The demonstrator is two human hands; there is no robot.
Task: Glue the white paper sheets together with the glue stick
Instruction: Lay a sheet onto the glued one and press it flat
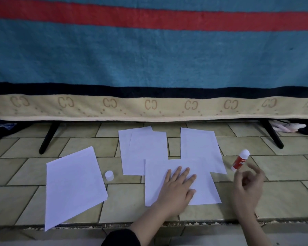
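Head view showed the front white paper sheet lying on the tiled floor near its front edge, overlapping the sheets behind, pinned flat by the left hand with straight, spread fingers. Just right of the sheets lay the red-and-white glue stick, the right hand hovering beside it, fingers loosely curled, holding nothing. Judging by that, the pressing-down step was underway; next would call for grasping the stick, whose small white cap stood left of the sheets.

**Colours and patterns, head view**

Paper sheets: plain white. Glue stick: red body, white lettering, white tip. Loose cap: white. Floor: pale yellow-green tiles, dark joints. Blanket: teal with a red stripe, a black band, a cream border printed with tan paired-C marks and dots. Sleeve: black.
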